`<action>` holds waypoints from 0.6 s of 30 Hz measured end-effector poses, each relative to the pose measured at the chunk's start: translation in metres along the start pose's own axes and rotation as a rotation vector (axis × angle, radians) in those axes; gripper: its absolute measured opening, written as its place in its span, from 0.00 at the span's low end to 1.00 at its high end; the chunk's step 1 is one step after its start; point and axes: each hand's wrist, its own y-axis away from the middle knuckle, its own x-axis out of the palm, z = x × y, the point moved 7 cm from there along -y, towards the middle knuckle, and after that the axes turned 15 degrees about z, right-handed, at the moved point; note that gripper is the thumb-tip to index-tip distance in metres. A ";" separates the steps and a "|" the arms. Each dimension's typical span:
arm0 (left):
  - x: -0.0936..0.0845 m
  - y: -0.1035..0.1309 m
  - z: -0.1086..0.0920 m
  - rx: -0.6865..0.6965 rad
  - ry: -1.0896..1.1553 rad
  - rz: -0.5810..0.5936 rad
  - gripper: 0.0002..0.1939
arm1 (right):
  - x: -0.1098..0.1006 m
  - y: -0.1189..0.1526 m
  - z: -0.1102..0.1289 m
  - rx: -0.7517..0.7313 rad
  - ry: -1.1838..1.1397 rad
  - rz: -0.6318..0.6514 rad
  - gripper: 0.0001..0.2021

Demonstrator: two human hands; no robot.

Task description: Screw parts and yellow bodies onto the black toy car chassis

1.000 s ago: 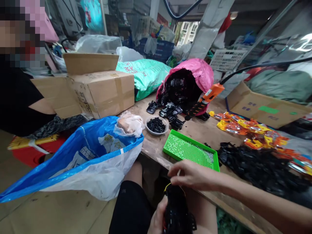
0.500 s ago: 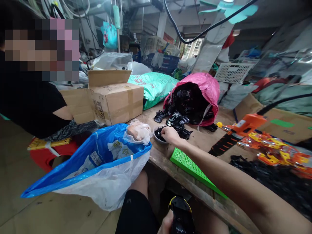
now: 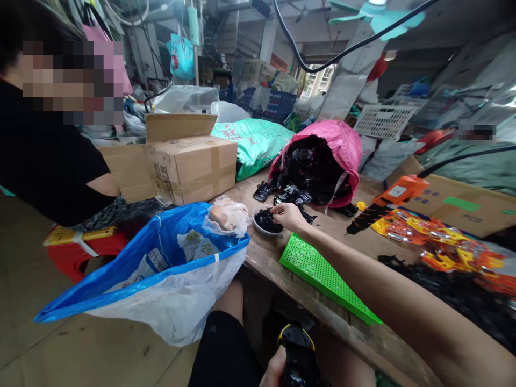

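Note:
My left hand (image 3: pixel 274 367), low in the frame, is closed around a black toy car (image 3: pixel 298 357) with a yellow edge; part of both lies below the frame. My right hand (image 3: pixel 291 217) reaches across the table to a small white bowl (image 3: pixel 258 228). Its fingers are pinched together at the bowl's right side, over small black plastic parts (image 3: pixel 266 219); whatever sits between the fingertips is too small to make out. Behind the bowl lie black toy car pieces (image 3: pixel 291 195), in front of a pink sack (image 3: pixel 338 140) full of more of them. A green perforated tray (image 3: pixel 326 277) rests beneath my right forearm.
An orange electric screwdriver (image 3: pixel 397 192) hangs on a cable at the right. Orange and yellow parts (image 3: pixel 439 242) and a black heap (image 3: pixel 455 293) lie near it. A blue-lined sack (image 3: pixel 161 269) stands open at left, by a cardboard box (image 3: pixel 201 169) and a seated person (image 3: pixel 48 161).
My right hand has shifted slightly right and up from inside the bowl, so more of the black parts show. The screwdriver has swung left and up. My left hand stays nearly still.

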 end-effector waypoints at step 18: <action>-0.019 0.131 0.217 -0.171 0.030 0.032 0.18 | 0.011 0.023 -0.004 -0.082 -0.938 0.183 0.16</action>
